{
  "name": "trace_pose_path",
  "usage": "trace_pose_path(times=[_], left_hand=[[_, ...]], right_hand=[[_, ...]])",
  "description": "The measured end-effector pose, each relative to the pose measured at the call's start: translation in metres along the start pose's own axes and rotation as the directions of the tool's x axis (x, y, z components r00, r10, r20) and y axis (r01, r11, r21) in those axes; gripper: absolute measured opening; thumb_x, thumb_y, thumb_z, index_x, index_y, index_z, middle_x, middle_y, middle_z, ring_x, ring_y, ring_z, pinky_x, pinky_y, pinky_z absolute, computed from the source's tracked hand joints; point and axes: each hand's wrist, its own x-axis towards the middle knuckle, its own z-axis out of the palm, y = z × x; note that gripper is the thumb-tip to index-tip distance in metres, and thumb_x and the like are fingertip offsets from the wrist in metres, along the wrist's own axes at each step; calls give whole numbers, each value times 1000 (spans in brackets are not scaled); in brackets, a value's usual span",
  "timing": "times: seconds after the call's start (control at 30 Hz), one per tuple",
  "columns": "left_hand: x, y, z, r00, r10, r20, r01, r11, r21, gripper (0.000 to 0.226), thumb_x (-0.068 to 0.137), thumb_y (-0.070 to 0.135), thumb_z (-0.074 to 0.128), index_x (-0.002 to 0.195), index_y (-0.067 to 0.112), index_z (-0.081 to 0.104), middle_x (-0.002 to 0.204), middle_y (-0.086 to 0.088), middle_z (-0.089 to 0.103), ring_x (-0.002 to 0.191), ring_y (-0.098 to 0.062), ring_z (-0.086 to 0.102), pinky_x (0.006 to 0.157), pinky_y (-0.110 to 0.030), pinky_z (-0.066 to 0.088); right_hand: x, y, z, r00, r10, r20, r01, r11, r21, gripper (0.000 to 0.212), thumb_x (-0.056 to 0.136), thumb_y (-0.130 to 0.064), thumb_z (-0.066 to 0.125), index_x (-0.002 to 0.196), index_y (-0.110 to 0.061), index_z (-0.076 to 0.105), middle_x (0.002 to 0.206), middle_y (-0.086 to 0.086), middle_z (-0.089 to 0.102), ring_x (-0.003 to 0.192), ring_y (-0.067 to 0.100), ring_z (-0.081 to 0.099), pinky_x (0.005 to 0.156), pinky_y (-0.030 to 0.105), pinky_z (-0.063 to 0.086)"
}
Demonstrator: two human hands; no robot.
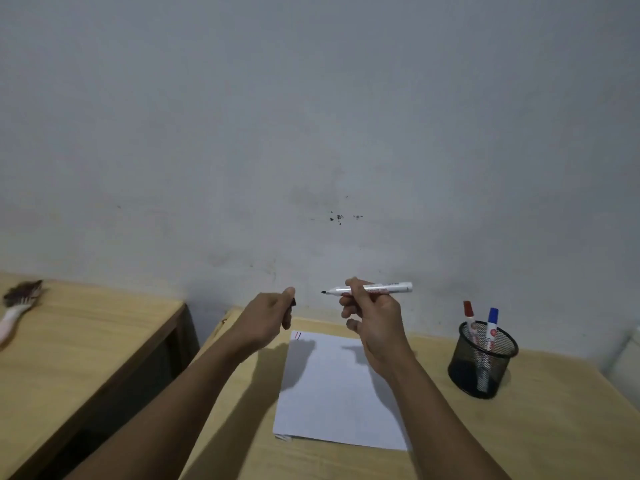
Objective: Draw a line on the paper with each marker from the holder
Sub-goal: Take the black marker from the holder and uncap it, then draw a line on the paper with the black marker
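My right hand (372, 320) holds an uncapped black marker (394, 287) level in the air, its tip pointing left. My left hand (268, 315) is closed around the marker's black cap (294, 302), a short way left of the tip. Both hands hover above the far end of a white sheet of paper (332, 393) lying on the wooden desk (540, 427). Two short red lines (298, 336) mark the paper's far left corner. At the right stands a black mesh holder (483, 362) with a red-capped marker (469, 318) and a blue-capped marker (491, 325) upright inside.
A second wooden table (79, 341) stands to the left across a dark gap, with a paintbrush (19, 308) lying on its far left end. A grey wall (311, 133) rises right behind both tables. A pale object (628, 358) sits at the right edge.
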Motion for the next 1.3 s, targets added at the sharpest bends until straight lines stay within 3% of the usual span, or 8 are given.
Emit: trace_pose_path(times=[0.1,0.2,0.37,0.57,0.77,0.97,1.17,1.3], left_hand=[[-4,-45,10,983,181,-3,-163,891,424,50,103,52,26,73,27,58,87,7,66,79,-13,57,80,-38,45],[-12,-79,26,971,221,93,-234,788,569,43,102,46,25,101,32,65,119,15,61,103,-8,50,95,-38,39],[-16,-104,33,951,242,194,-311,735,603,49,101,50,22,109,29,66,138,15,55,115,-6,50,101,-36,38],[-14,-107,35,947,244,208,-320,730,604,45,102,50,22,112,32,62,116,13,67,107,-9,50,97,-37,39],[-11,-111,36,943,258,209,-332,730,597,44,103,49,23,112,32,63,115,14,68,106,-8,50,94,-38,40],[-9,-113,36,938,268,221,-348,716,606,48,103,48,21,118,29,63,128,16,63,111,-8,49,95,-39,39],[-7,-113,38,943,254,215,-332,694,638,51,104,45,22,126,27,63,139,15,59,117,-9,46,96,-38,36],[-7,-112,37,946,247,210,-324,709,626,50,104,45,22,130,25,61,138,14,60,116,-10,46,96,-38,36]], right_hand=[[5,27,8,999,34,-27,-38,990,-133,15,93,-25,71,93,-11,77,71,0,71,59,11,58,54,27,43],[7,56,13,996,85,-25,-88,978,-191,9,89,-18,75,92,-10,76,67,3,71,60,17,58,58,35,42],[15,85,18,995,95,-34,-101,945,-312,13,89,-14,75,90,-1,75,69,9,74,54,17,60,51,31,47],[19,102,21,997,76,-1,-67,876,-478,13,89,-15,72,81,-6,75,66,9,75,51,17,62,53,31,52],[39,107,18,1000,-6,-6,1,796,-605,23,83,-34,69,72,-14,71,62,4,72,58,23,67,57,40,55],[45,113,10,1000,-4,1,4,805,-593,20,90,-24,69,79,-8,72,67,3,73,56,15,66,55,30,52],[46,117,9,999,-31,33,45,768,-638,23,91,-31,69,75,-14,72,67,1,73,64,19,70,63,36,55],[47,116,9,998,-30,49,55,750,-659,26,91,-31,68,72,-14,70,65,0,72,64,18,69,62,33,53]])
